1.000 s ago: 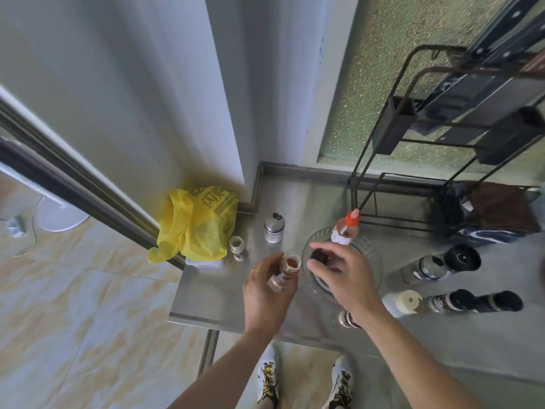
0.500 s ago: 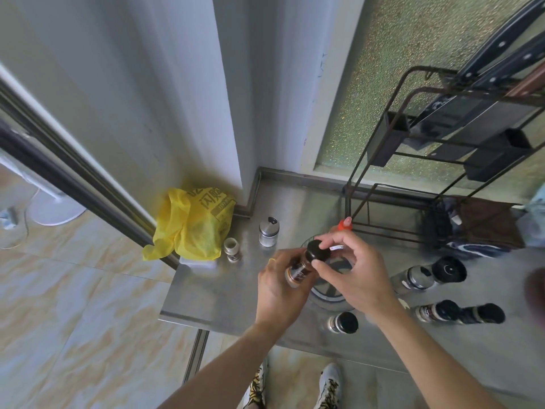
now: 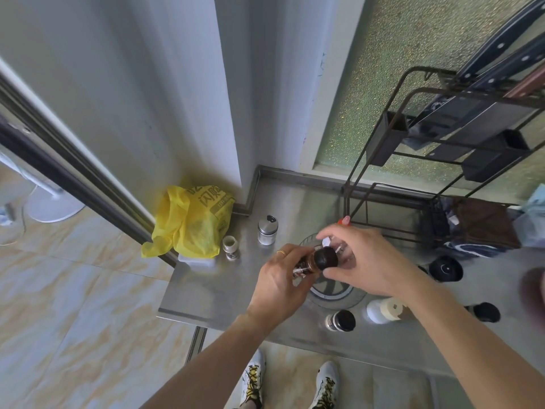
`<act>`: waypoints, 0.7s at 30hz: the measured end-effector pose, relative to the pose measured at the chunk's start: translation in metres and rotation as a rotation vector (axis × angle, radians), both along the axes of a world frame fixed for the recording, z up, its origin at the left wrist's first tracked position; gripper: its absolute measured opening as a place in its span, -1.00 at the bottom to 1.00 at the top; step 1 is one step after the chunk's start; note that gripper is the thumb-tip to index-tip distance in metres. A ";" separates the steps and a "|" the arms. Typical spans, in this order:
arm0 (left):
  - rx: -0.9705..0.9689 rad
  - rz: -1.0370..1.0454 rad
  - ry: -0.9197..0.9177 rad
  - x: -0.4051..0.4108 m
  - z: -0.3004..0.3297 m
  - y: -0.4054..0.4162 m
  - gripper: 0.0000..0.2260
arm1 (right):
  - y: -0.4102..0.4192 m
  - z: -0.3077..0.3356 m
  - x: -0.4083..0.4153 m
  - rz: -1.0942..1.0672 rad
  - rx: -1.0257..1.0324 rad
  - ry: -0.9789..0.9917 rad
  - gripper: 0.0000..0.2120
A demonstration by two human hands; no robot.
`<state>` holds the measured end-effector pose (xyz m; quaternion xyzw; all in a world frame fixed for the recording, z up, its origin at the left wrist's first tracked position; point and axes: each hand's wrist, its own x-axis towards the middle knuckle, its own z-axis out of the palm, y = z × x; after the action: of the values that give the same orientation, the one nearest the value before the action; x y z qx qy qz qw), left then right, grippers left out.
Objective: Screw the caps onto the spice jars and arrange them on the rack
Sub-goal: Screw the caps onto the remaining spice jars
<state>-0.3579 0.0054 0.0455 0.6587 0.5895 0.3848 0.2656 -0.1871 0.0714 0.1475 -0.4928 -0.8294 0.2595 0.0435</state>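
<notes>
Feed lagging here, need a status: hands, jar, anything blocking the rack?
Left hand grips spice jar, tilted over the counter. Right hand on its black cap. Rack bottom shelf bare, nothing blocking.

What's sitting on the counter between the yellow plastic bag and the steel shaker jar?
In the head view, one small uncapped white jar stands between the yellow plastic bag and steel shaker jar.
</notes>
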 end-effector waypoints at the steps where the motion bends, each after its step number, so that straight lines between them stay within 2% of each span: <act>1: 0.007 -0.005 0.012 0.000 -0.001 0.000 -0.69 | 0.000 0.000 -0.001 0.006 -0.016 -0.031 -0.76; 2: 0.011 -0.011 0.015 -0.001 -0.001 -0.001 -0.69 | 0.001 0.000 -0.002 0.016 0.009 -0.088 -0.78; 4: 0.008 -0.018 0.009 -0.002 0.002 -0.003 -0.69 | -0.002 -0.003 -0.003 0.001 0.027 -0.147 -0.63; 8: -0.003 -0.012 0.014 -0.003 0.003 -0.001 -0.70 | -0.004 -0.006 -0.005 -0.117 -0.120 -0.030 -0.66; 11: -0.004 -0.018 0.019 -0.004 0.001 -0.002 -0.71 | -0.005 -0.005 -0.005 -0.143 -0.130 -0.061 -0.46; 14: -0.003 -0.010 0.026 -0.004 -0.002 -0.002 -0.70 | -0.005 -0.009 -0.004 -0.107 -0.138 -0.045 -0.68; 15: 0.000 -0.010 0.025 -0.004 -0.004 -0.002 -0.70 | -0.006 -0.009 -0.004 -0.117 -0.133 -0.056 -0.63; 17: 0.001 -0.007 0.012 -0.005 -0.005 -0.003 -0.70 | -0.007 -0.011 -0.002 -0.174 -0.075 -0.119 -0.38; 18: 0.006 -0.005 0.012 -0.005 -0.004 -0.003 -0.71 | -0.006 -0.013 -0.002 -0.165 -0.053 -0.138 -0.39; 19: 0.011 -0.003 0.012 -0.005 -0.004 -0.002 -0.71 | -0.006 -0.015 -0.002 -0.137 -0.046 -0.110 -0.51; 21: 0.012 -0.009 0.009 -0.005 -0.004 -0.002 -0.71 | -0.007 -0.017 -0.003 -0.109 -0.071 -0.059 -0.60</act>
<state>-0.3630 0.0038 0.0415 0.6647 0.5855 0.3842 0.2604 -0.1903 0.0647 0.1300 -0.5458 -0.7927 0.2711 0.0155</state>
